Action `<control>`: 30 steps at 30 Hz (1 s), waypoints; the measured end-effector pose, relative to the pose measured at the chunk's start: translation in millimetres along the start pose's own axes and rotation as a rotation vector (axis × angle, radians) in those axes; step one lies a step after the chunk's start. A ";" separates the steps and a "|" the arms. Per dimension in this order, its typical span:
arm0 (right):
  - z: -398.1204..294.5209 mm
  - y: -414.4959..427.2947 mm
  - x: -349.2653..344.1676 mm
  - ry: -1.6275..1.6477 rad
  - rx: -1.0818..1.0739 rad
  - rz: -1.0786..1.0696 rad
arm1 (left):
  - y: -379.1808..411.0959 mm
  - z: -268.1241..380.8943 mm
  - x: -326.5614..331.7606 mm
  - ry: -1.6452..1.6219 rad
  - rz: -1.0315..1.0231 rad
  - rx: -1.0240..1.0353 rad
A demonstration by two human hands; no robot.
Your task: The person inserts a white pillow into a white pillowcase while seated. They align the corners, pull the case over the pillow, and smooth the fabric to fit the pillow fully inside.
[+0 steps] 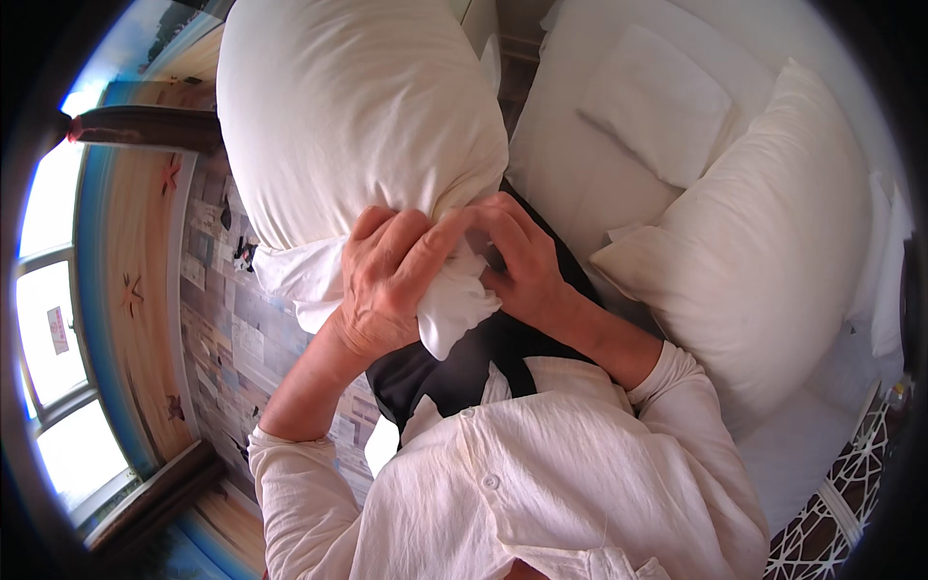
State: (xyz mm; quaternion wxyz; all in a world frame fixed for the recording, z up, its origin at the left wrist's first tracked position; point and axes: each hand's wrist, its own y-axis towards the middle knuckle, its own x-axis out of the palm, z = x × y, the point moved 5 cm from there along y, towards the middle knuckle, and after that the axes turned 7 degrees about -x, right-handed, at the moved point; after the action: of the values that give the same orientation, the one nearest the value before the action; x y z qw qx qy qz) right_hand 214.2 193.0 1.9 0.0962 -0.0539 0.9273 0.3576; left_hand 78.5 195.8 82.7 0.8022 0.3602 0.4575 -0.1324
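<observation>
A plump white pillow (355,109) stands before me, inside a white pillowcase whose loose edge (453,312) hangs in folds at the near end. My left hand (388,275) grips the gathered cloth near the middle of that end, knuckles up. Close beside it, my right hand (518,254) has its fingers curled over the same cloth at the pillow's near corner. The fingertips of both hands are hidden in the folds. Part of the loose cloth hangs down between my wrists.
On the right, a second white pillow (768,239) lies on a bed with white bedding (565,145), near a small flat white cushion or folded cloth (660,105). Wood-patterned flooring (239,333) shows at left, beside a painted wall and windows (54,333). A lattice-patterned surface (834,507) is at lower right.
</observation>
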 end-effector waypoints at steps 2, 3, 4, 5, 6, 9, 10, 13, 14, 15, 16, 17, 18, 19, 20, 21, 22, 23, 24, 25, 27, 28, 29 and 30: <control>2.8 1.4 -0.7 0.009 0.027 -0.011 | 0.7 -4.8 1.7 0.014 -0.124 -0.061; 6.2 3.1 -1.1 0.032 0.049 -0.019 | 1.4 -7.7 2.3 0.012 -0.143 -0.099; 8.5 3.7 -1.2 0.054 0.070 -0.028 | 3.1 -10.5 2.8 0.009 -0.162 -0.138; 13.4 1.9 -1.0 0.169 0.172 -0.010 | 5.1 -12.6 2.9 0.006 -0.180 -0.177; 18.2 -1.1 -0.4 0.287 0.273 0.009 | 11.6 -9.1 1.1 -0.022 -0.193 -0.209; 31.1 -12.3 -3.2 0.544 0.495 0.024 | 11.4 -27.6 10.1 -0.048 -0.365 -0.253; 26.8 -12.7 -8.2 0.602 0.581 0.025 | 13.6 -30.6 12.0 -0.111 -0.373 -0.296; 6.4 -15.6 -14.8 0.508 0.393 0.017 | 18.1 -36.1 16.1 -0.205 -0.380 -0.310; -3.3 -16.4 -17.0 0.431 0.257 0.013 | 20.5 -37.3 17.7 -0.254 -0.392 -0.337; -11.1 -16.3 -14.1 0.317 0.224 -0.038 | 20.6 -38.8 20.1 -0.216 -0.393 -0.326; -21.6 -14.4 -12.4 0.179 0.164 -0.032 | 19.7 -40.6 23.2 -0.177 -0.395 -0.316; -30.4 -11.6 -10.4 0.043 0.102 -0.026 | 18.7 -40.9 24.8 -0.137 -0.396 -0.306; -28.9 -11.9 -7.8 0.003 0.101 -0.004 | 21.3 -37.9 25.9 -0.104 -0.395 -0.325; -24.4 -13.3 -4.7 -0.037 0.100 0.018 | 23.6 -35.3 28.6 -0.076 -0.432 -0.354; -20.1 -14.3 -3.3 -0.076 0.099 0.040 | 25.7 -32.8 31.1 -0.048 -0.470 -0.383; -16.0 -14.1 -3.5 -0.059 0.114 0.052 | 26.0 -31.7 33.2 -0.017 -0.506 -0.416; -11.7 -13.8 -4.6 -0.041 0.130 0.063 | 26.6 -31.8 35.4 0.000 -0.485 -0.397; -6.6 -13.2 -4.3 -0.024 0.145 0.075 | 27.3 -31.3 36.0 -0.006 -0.490 -0.414; 3.5 -14.0 -3.2 0.031 0.211 0.118 | 29.4 -30.3 37.8 -0.018 -0.496 -0.426; 12.8 -15.7 -2.7 0.078 0.266 0.145 | 30.7 -30.5 39.2 -0.030 -0.502 -0.437; 29.0 -18.2 -2.3 0.175 0.377 0.198 | 28.3 -36.4 39.6 -0.151 -0.484 -0.410; 34.7 -15.8 -3.8 0.180 0.411 0.199 | 27.1 -40.0 38.8 -0.209 -0.475 -0.398; 41.0 -13.9 -5.4 0.190 0.434 0.197 | 26.6 -43.7 38.6 -0.249 -0.501 -0.420; 47.9 -11.9 -7.6 0.198 0.457 0.197 | 27.5 -47.5 38.3 -0.289 -0.528 -0.438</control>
State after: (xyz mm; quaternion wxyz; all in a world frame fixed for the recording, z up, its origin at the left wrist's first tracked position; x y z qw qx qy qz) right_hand 230.3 216.7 -39.0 -0.0208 0.0249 0.9897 0.1397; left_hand 84.0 252.9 48.2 0.8549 0.0272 0.4340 -0.2831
